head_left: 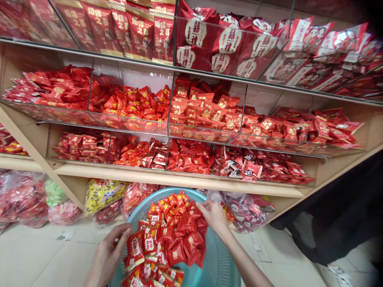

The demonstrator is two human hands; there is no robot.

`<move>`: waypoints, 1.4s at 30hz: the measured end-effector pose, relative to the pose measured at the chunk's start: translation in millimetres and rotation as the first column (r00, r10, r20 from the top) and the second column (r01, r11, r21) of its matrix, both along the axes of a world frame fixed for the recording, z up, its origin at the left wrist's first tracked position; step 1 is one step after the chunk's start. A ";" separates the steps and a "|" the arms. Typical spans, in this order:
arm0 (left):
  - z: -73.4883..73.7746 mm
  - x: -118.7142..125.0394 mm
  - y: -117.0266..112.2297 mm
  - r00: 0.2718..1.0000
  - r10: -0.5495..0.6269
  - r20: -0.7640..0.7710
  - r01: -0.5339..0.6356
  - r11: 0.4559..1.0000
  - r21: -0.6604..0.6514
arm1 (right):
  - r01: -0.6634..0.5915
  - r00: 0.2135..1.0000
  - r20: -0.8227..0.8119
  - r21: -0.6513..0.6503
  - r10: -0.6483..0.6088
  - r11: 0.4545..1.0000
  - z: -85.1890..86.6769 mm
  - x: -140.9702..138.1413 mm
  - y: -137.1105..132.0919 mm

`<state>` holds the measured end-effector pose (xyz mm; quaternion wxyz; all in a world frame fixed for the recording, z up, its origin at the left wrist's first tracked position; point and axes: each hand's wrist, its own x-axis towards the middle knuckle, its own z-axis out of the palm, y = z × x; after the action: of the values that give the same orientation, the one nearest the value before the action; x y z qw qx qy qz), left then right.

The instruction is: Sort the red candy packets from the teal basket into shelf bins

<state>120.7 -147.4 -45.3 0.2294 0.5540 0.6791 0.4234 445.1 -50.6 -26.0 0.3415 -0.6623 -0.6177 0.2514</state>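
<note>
One teal basket (216, 259) holds red packets (176, 253), too overlapped to count. The left hand (108, 249) and right hand (214, 218) curl loosely at its opposite sides; I cannot tell whether they grip.

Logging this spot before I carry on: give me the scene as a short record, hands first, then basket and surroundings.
left hand: at the left of the teal basket, close to gold-edged packets; firm hold unclear
right hand: at the basket's upper right, close to dark red packets; firm hold unclear
basket: contains mixed, mostly red packets
shelving: several levels, with piles of red packets
below shelving: plastic bags, one yellow
floor: pale tiles
nearby person: dark clothing, right side
</note>
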 end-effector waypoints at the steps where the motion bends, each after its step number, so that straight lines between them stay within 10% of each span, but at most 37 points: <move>1: -1.0 -0.6 -0.3 1.000 0.007 0.003 -0.007 1.000 0.001 | -0.011 1.000 0.021 0.018 0.011 1.000 10.5 1.3 2.8; 11: -30.2 5.6 1.2 0.991 0.118 -0.065 -0.109 0.986 0.127 | -0.237 0.814 0.581 0.308 0.015 0.921 104.1 -37.0 65.8; 24: -39.3 8.9 0.9 0.994 0.096 -0.052 -0.090 0.989 0.114 | -0.236 0.681 0.729 0.141 0.060 0.962 99.9 -61.1 111.9; 42: -36.8 9.8 1.5 0.988 0.107 -0.115 -0.090 0.986 0.138 | -0.292 0.635 0.758 0.414 -0.148 0.862 111.3 -43.2 106.2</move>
<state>130.5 -145.8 -82.1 0.1289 0.5586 0.6890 0.4434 401.9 55.7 85.4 0.1945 -0.5664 -0.7730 -0.2095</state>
